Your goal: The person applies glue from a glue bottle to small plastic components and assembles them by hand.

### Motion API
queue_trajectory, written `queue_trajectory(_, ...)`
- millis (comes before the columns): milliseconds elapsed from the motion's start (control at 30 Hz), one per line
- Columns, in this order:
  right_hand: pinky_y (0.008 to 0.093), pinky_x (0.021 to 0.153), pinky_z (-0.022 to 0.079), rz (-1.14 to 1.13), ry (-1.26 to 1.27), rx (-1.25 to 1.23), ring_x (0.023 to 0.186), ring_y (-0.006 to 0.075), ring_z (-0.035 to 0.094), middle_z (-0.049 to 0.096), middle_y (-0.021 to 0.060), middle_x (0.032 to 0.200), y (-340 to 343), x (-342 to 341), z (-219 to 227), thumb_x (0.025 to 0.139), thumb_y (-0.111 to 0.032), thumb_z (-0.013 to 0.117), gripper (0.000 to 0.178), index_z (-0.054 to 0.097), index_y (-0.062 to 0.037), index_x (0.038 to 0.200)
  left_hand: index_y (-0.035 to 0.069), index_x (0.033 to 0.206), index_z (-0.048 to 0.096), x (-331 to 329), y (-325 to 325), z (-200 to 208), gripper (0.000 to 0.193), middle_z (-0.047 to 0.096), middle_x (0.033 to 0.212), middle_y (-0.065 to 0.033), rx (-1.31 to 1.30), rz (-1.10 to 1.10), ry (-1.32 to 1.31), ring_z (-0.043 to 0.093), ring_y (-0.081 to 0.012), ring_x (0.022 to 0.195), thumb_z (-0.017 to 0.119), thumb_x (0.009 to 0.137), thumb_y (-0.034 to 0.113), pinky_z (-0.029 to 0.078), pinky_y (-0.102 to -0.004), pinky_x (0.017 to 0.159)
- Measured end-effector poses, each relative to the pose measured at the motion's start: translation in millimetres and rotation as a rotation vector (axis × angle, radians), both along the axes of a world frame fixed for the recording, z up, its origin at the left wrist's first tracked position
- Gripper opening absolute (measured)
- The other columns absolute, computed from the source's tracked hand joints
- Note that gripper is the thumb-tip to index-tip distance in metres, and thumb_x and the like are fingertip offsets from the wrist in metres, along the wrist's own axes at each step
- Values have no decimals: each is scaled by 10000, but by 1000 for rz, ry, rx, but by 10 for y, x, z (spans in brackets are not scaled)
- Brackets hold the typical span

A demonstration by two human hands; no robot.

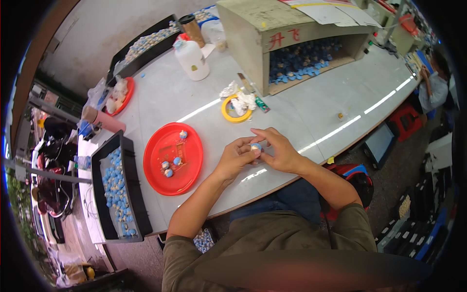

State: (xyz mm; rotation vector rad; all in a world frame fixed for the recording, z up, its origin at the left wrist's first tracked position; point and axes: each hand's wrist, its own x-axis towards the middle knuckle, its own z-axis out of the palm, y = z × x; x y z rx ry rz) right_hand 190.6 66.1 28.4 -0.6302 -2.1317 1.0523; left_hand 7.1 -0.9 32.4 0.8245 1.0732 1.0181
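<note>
Above the near edge of the table, my left hand [234, 159] pinches a small round blue-and-cream piece [255, 146] between thumb and fingers. My right hand [281, 153] meets it from the other side, its thumb and fingertips curled at the same piece. Fingers cover much of the piece, so its finer shape is hidden. To the left of my hands lies a round red tray [152, 160]. Several similar pieces rest in it, one blue-and-cream piece [183, 134] apart from the others near its far rim.
At the left stands a black bin [141, 214] of blue pieces; another black bin [114, 65] lies farther back. A yellow tape roll [225, 111], white bottle [194, 63] and pink flask [109, 120] stand around. A beige box [243, 36] holds many blue parts. Another person [433, 92] sits far right.
</note>
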Motion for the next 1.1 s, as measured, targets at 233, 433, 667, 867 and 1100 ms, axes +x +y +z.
queue_trajectory(233,385,912,396,-1115,190,340,1113,291,485,515,141,1156,284,992,-284,759,-108,765,554,456,-15,1210,-6,1141,589,-252,-42,-191,321,685,952,-110,-128,62,87,662,-129,763,702,877,136,509,-218,635)
queue_trajectory(433,484,985,367,-1207,-375,237,1152,369,478,563,180,1143,937,1689,-528,782,-217,760,446,531,0,1097,1,1122,589,-192,-21,-141,290,687,955,-113,-185,53,61,664,-126,766,694,876,111,502,-203,614)
queue_trajectory(667,303,838,476,-567,398,-301,927,172,602,642,124,1024,630,1007,-287,886,-117,676,250,530,27,1030,-15,1177,575,-203,-9,-226,309,670,1067,-120,-226,55,-44,682,-170,895,660,891,65,567,-230,770)
queue_trajectory(867,249,844,464,-213,198,-307,931,124,600,640,110,1032,10,290,-110,860,-33,663,308,554,42,1138,-29,1191,575,-257,-68,-197,316,654,1091,-130,-209,28,-111,687,-197,940,647,891,43,570,-234,779)
queue_trajectory(1100,259,734,471,-34,212,-191,816,138,598,630,111,923,-180,178,-251,816,-41,635,307,599,43,1109,-62,1156,573,-281,-111,-298,348,659,1016,-134,-118,-5,35,688,-188,925,701,842,19,563,-246,795)
